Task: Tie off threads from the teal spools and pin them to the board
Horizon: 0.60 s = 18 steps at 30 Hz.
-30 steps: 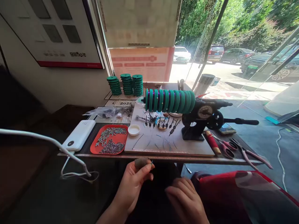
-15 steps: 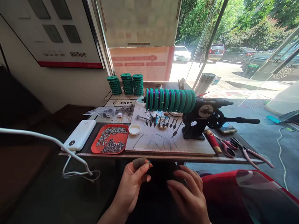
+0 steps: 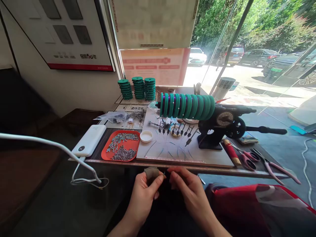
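The left hand has its thumb and forefinger pinched together at the tips, gripping a small bluish strand of which only a speck shows; the rest is lost between the fingertips and against the dark clothing. It sits in front of the table's near edge, between the two hands. A drab wrap covers part of the left forefinger. The right hand is close beside, thumb and forefinger nearly together, but whether they hold the strand's other end I cannot tell (the dark gap there swallows everything thin). Both forearms run out of the bottom of the view. On the board lie fine threads, too faint to count, and dark swivel-like pieces below a row of green spools, which hides part of a pale dish behind. The orange tray carries tiny metal parts, blurred into heaps. A red bag is cut off at lower right; a white cable leaves at left.
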Available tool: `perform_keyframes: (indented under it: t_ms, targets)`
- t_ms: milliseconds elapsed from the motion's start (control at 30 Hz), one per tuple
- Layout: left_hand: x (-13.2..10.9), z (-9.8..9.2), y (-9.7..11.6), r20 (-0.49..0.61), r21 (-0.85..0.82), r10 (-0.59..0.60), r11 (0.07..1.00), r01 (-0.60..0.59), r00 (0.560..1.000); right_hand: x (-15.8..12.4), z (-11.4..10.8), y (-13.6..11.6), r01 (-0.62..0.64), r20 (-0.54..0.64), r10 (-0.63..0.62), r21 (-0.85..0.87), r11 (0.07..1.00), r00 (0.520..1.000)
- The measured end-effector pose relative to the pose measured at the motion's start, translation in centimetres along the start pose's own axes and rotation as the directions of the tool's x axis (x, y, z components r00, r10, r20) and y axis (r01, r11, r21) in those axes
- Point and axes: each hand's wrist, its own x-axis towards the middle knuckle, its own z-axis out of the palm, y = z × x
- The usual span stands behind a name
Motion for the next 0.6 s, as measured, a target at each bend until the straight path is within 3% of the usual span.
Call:
perform_keyframes:
  t_ms: [200,333,467,600]
  targets:
    - [0.2,-0.2,0.5,0.102,0.091,0.013,0.996,-0.023,0.995,0.9,0.1,-0.7,0.063,0.056,-0.053,-0.193,0.979,0.997]
    - [0.4,-0.4,1.0,0.165,0.098,-0.018,0.995,0.002,0.986,0.8,-0.5,-1.4,0.089,0.085,-0.072,-0.215,0.973,0.994]
    - [0.1,-0.6,1.2,0.166,0.033,-0.014,0.999,0.009,0.986,0.8,-1.3,-1.3,0.005,0.112,-0.001,-0.040,0.999,0.994]
    - [-0.4,-0.4,0.7,0.117,-0.024,0.066,0.998,-0.064,0.991,1.0,-0.9,-0.7,-0.095,0.127,0.061,0.278,0.956,0.990]
